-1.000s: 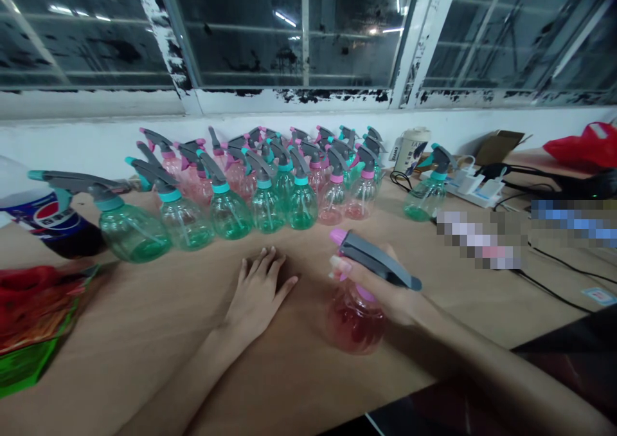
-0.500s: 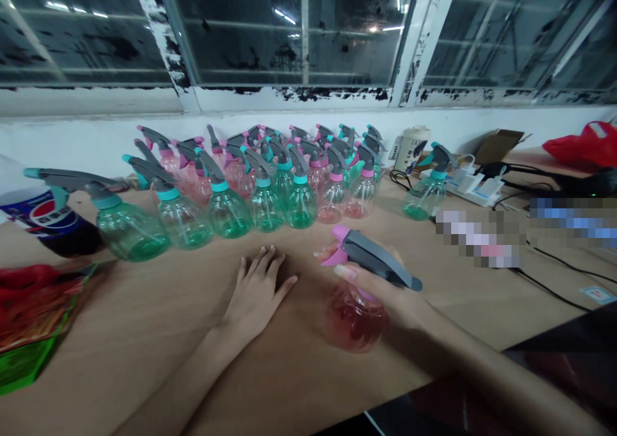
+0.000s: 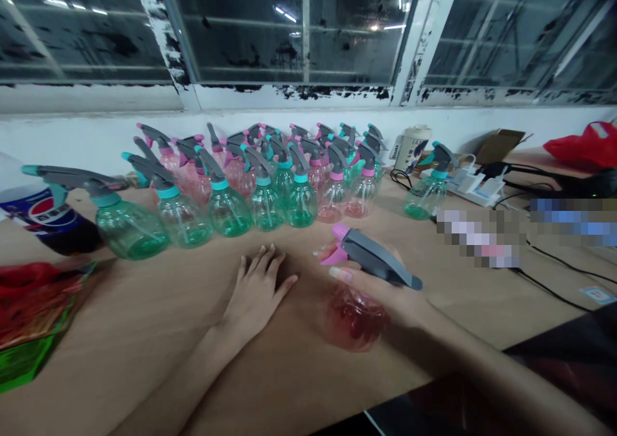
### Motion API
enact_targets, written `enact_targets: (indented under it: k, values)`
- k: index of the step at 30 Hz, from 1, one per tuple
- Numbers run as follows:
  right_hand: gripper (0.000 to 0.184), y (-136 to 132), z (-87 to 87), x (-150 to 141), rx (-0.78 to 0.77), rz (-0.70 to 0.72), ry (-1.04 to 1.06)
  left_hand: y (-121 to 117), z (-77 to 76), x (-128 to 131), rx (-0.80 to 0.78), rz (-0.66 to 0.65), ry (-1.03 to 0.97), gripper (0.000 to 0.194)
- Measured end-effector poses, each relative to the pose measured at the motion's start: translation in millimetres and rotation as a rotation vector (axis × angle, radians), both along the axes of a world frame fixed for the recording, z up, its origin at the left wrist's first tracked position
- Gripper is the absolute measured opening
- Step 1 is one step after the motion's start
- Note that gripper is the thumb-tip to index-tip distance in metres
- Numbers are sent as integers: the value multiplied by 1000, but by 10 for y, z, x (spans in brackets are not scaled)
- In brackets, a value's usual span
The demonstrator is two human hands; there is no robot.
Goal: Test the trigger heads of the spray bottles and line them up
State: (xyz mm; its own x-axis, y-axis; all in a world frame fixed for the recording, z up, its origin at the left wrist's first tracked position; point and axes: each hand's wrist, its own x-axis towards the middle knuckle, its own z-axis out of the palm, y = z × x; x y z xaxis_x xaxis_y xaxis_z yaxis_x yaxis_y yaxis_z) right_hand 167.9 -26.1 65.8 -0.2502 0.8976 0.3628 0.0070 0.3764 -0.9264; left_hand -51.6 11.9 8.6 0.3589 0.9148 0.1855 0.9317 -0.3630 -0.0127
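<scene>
My right hand (image 3: 380, 288) is wrapped round the neck of a pink spray bottle (image 3: 357, 320), just under its grey and pink trigger head. The bottle's body is see-through and somewhat blurred; whether its base touches the table I cannot tell. Palm down on the wooden table (image 3: 270, 384), my left hand (image 3: 255, 288) rests with its fingers spread, holding nothing, to the left of that bottle. Beyond both hands stand several rows of green spray bottles (image 3: 230, 211) and pink spray bottles (image 3: 331, 199), with grey trigger heads.
A cola bottle (image 3: 53, 217) and a red and green bag (image 3: 38, 320) lie at the left. On the right are a lone green spray bottle (image 3: 424, 195), a printed cup (image 3: 411, 150), a power strip (image 3: 475, 188) with cables, and a red bag (image 3: 583, 145). Windows rise behind.
Almost nothing differs. The thumb of my right hand has shifted slightly left at the bottle's neck; my left hand stays in place.
</scene>
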Motion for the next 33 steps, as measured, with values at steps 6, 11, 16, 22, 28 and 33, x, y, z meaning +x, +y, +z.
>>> enact_targets:
  k: [6,11,16,22,28,33]
  values:
    - [21,29,-12,-21,-37,-146,-114,10,-47,-17,34,-7,-22,50]
    - [22,26,-4,-33,-48,-157,-120,5,-37,-11,28,-5,-24,50]
    - [19,0,-10,-38,23,-94,-84,7,-26,-16,5,-15,-28,53]
    - [51,-14,60,38,28,-53,-195,8,-48,-5,25,-12,-30,50]
    - [66,-164,-20,130,247,-299,-198,2,-51,-11,33,-15,-52,49]
    - [50,-398,-192,177,245,-450,-507,1,-55,-9,55,-8,-40,48]
